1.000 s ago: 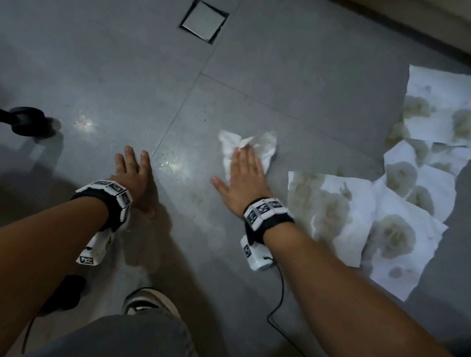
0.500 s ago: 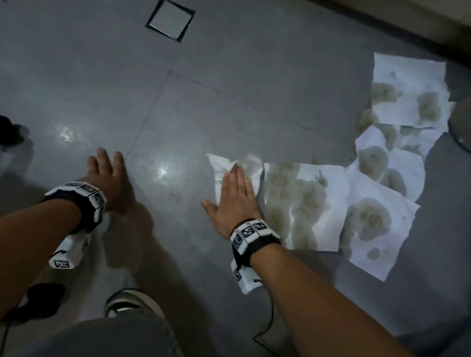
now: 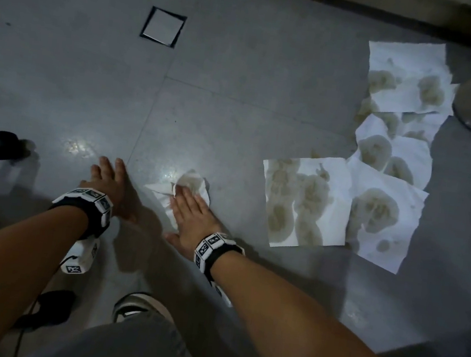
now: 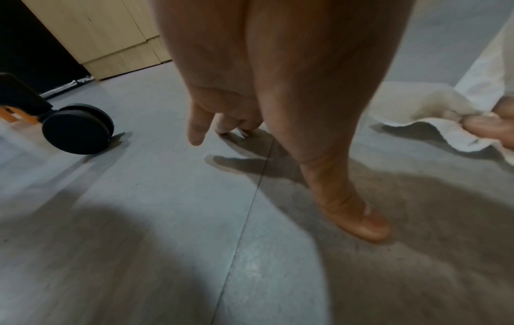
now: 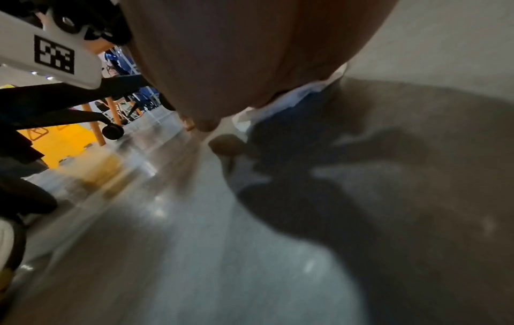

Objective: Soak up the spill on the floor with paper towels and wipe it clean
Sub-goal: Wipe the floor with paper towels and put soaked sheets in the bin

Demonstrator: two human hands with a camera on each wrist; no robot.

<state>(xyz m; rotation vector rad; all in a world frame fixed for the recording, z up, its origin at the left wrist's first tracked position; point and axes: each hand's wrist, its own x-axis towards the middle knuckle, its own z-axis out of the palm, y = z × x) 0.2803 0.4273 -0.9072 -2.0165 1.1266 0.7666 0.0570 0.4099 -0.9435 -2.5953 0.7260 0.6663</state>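
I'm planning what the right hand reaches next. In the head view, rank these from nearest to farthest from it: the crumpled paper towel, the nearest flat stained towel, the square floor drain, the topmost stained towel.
1. crumpled paper towel, under the right hand.
2. nearest flat stained towel, to its right.
3. square floor drain, ahead, slightly left.
4. topmost stained towel, far right, by the wall.

The right hand (image 3: 191, 217) has slid its crumpled paper towel (image 3: 189, 187) from beside the stained sheets (image 3: 305, 201) at the frame's right toward the left hand (image 3: 110, 184) at centre, leaving bare floor (image 3: 234, 201) between towel and sheets.
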